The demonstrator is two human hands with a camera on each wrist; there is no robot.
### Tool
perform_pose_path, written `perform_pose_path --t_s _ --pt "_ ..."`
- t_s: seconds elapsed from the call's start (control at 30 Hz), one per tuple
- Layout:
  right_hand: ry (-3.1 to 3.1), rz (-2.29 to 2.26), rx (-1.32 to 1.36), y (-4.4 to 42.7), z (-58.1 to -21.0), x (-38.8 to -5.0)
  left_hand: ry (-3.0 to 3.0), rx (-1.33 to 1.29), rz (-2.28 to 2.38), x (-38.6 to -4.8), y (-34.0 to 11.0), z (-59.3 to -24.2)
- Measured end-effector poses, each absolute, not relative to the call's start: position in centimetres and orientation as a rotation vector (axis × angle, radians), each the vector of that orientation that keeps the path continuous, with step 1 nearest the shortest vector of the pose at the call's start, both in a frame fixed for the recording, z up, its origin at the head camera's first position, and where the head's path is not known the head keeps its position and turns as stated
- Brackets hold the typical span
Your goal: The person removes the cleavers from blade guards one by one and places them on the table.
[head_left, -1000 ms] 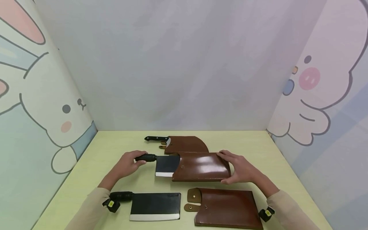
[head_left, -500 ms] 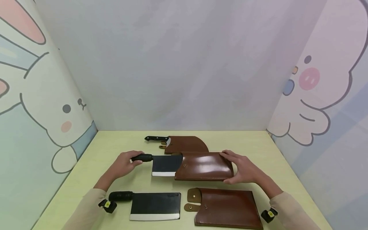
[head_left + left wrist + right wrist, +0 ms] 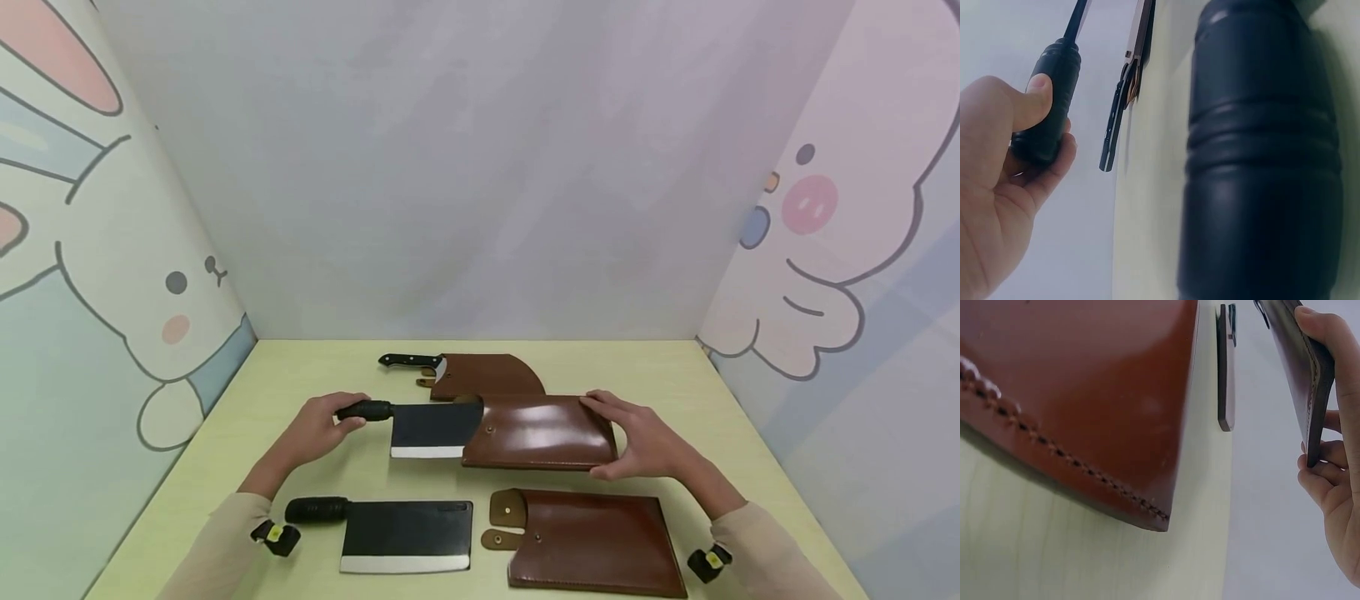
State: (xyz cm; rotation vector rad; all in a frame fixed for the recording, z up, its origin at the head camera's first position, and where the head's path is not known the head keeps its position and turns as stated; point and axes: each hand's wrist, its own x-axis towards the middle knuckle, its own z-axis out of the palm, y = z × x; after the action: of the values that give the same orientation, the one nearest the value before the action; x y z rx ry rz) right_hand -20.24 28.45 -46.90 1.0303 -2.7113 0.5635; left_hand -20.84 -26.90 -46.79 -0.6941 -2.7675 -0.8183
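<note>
Left hand [image 3: 313,432] and right hand [image 3: 645,440] holding opposite ends of a part-sheathed cleaver [image 3: 423,427]

The left hand is gripping the cleaver's black handle, its thumb lying along one side and its fingers curling round the other. The right hand is pinching the closed end of the held sheath [image 3: 551,433], thumb and fingers parting to take opposite edges. Both hands appear to be holding their load just above the middle of the worktop [image 3: 637,367].

The relation that matters is running along one line: handle, blade and held sheath are stretching left to right, roughly parallel to the worktop's far edge. The left hand is nearer the cleaver, and the sheath's mouth is facing it. Part of the blade is showing outside the mouth, its pale cutting edge facing the worktop's near edge; how deep the rest is reaching is hidden.

Toward the far edge, a far sheath [image 3: 487,377] is lying with a riveted knife handle [image 3: 410,360] jutting leftward from it, crowding the space right behind the held sheath. Toward the near edge, a second cleaver [image 3: 407,533] is lying flat, handle pointing left near the left wrist. To its right, a near sheath [image 3: 592,542] is lying apart from it, straps [image 3: 501,540] reaching toward its blade.
</note>
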Motion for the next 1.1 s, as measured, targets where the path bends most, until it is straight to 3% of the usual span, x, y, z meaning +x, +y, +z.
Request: perform_pose_path --t_s 1.1 --pt "-2.730 0.501 0.970 31.7 -46.2 -19.3 -2.786 -0.640 -0.753 -20.2 -30.6 -47.0"
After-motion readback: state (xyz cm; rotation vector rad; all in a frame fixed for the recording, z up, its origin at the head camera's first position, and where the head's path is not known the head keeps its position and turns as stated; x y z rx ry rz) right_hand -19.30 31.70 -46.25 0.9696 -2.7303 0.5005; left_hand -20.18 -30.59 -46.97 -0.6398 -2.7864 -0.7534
